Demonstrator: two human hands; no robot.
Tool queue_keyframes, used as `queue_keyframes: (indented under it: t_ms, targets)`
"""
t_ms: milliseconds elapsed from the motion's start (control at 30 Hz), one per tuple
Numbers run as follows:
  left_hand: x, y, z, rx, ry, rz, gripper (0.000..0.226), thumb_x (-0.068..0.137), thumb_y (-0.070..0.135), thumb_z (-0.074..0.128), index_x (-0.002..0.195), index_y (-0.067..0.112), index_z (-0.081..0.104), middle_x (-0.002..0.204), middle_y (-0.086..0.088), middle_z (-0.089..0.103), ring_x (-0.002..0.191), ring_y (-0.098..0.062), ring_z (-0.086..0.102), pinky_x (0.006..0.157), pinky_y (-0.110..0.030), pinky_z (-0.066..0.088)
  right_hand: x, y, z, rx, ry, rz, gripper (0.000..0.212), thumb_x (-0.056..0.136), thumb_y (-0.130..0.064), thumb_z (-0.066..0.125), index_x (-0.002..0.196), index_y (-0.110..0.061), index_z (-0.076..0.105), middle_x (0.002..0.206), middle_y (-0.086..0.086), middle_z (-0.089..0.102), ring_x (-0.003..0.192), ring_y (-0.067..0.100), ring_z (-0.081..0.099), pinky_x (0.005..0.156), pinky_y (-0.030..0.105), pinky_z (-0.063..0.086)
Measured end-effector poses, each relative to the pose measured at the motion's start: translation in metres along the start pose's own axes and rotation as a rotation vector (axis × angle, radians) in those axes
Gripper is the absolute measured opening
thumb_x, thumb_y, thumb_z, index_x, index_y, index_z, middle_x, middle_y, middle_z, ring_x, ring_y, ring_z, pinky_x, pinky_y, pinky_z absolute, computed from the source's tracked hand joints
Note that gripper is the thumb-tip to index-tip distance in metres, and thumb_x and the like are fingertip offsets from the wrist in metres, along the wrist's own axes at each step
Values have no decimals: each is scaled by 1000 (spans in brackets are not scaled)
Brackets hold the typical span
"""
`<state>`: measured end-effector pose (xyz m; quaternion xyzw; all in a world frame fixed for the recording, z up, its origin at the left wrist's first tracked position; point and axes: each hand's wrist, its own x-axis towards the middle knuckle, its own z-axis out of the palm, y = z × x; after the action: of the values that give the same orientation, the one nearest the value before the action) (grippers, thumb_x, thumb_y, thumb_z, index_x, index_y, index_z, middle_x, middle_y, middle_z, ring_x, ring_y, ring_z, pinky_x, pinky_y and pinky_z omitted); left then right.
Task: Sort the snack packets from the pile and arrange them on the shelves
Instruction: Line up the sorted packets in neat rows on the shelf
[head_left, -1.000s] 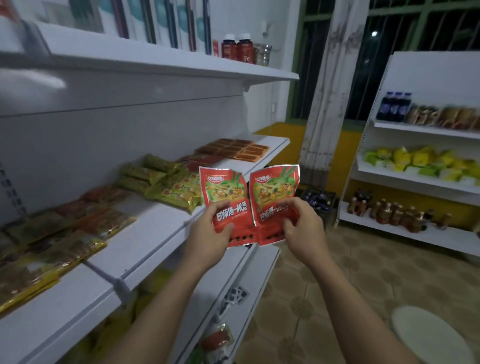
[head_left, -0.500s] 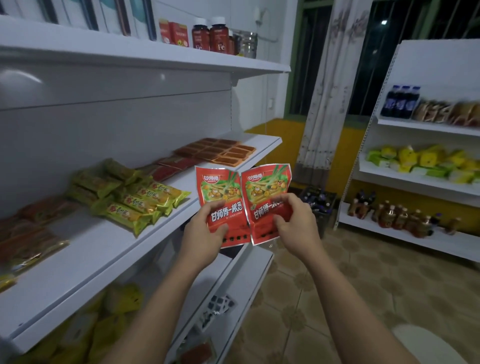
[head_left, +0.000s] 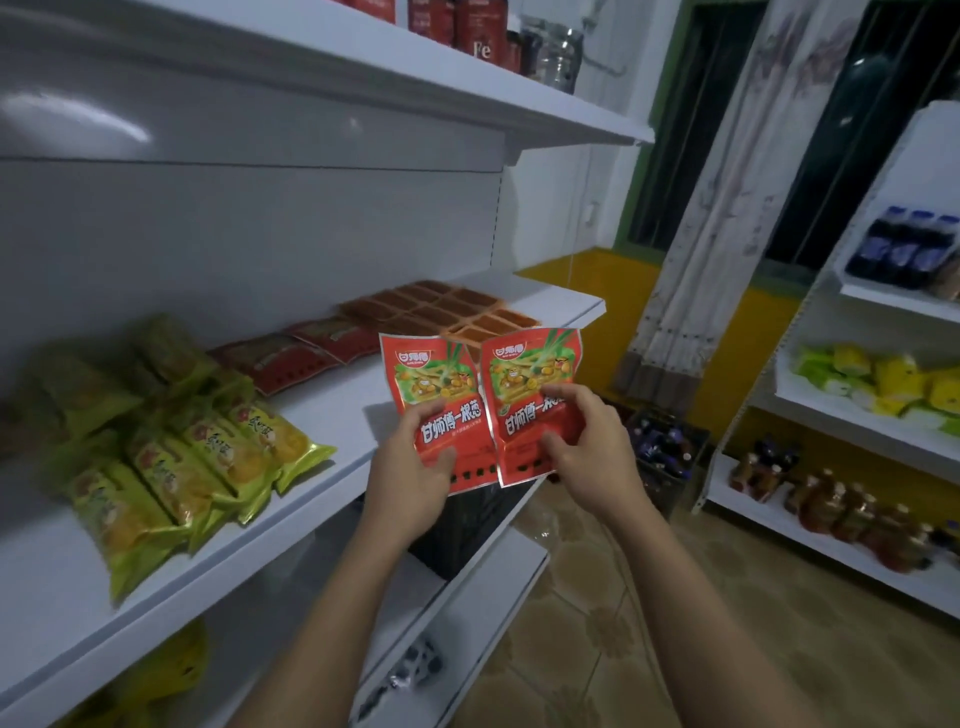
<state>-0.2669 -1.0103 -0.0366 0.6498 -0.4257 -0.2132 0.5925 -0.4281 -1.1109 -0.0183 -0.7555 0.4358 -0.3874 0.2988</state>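
Left hand (head_left: 410, 467) pinches left red packet (head_left: 439, 410); right hand (head_left: 587, 447) grips right red packet (head_left: 530, 400). Both upright, long axis vertical, tops up, side by side before middle shelf (head_left: 332, 415).

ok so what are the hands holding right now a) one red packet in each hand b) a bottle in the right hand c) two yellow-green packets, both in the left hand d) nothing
a: the left hand pinches the left red packet and the right hand pinches the right red packet, side by side in front of the middle shelf.
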Motion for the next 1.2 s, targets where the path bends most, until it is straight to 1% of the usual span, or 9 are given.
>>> queue_keyframes:
  t_ms: [167,367,533,700,733,833,900,1033,1200]
  targets:
    - [48,-7,13,67,69,5,44,96,6,59,130,33,51,111,12,55,84,8,56,58,-5,44,65,16,17,34,-47,-34,45,91,-9,64,123,-38,55,126,0,52,104,12,62,76,32,62]
    - [74,-14,5,216,144,-46,43,100,8,53,138,26,45,116,8,52,99,-8,56,66,-8,43,117,19,52,62,-144,-116,42,89,-16,68,116,-45,54,124,-3,54,110,14,60,80,36,61]
    - [88,-23,-2,385,301,-137,45,98,7,55,140,20,46,131,-2,47,117,-16,52,89,-17,40,151,15,91,82,-273,-233,39,87,-17,69,115,-41,56,123,-3,58,113,16,59,88,42,57]
    - [95,-25,-4,522,461,-295,44,100,8,50,141,21,43,140,-8,32,90,-8,44,81,-13,35,182,10,124,139,-450,-276,27,93,-22,65,115,-34,55,122,-3,58,105,10,60,78,25,57]
    - [96,-25,-1,550,485,-326,43,100,8,49,141,20,43,143,-8,29,90,-10,46,80,-14,35,187,11,129,137,-494,-273,26,94,-25,64,115,-34,54,122,-3,60,103,11,62,78,28,59]
    - [101,-23,9,672,519,-387,39,99,8,45,137,17,46,146,-9,25,108,-24,56,88,-24,39,199,13,140,56,-596,-280,24,93,-33,63,113,-39,49,121,-3,63,103,14,65,82,38,59]
    - [107,-24,14,830,533,-411,39,97,12,45,136,18,47,150,-11,27,122,-30,47,99,-34,38,207,14,144,-14,-630,-315,27,93,-38,61,118,-39,49,123,-2,62,107,16,62,86,40,58]
    - [111,-28,30,1080,543,-458,40,100,31,41,140,34,46,153,4,34,141,-25,25,108,-41,26,212,17,141,-356,-580,-516,49,95,-50,52,140,-34,42,145,3,45,130,23,43,110,41,37]
    - [111,-36,45,1133,521,-431,45,93,54,37,127,37,62,134,7,59,127,-26,47,93,-45,35,209,17,138,-420,-569,-760,51,101,-51,36,148,-34,33,160,1,23,146,21,19,118,39,15]
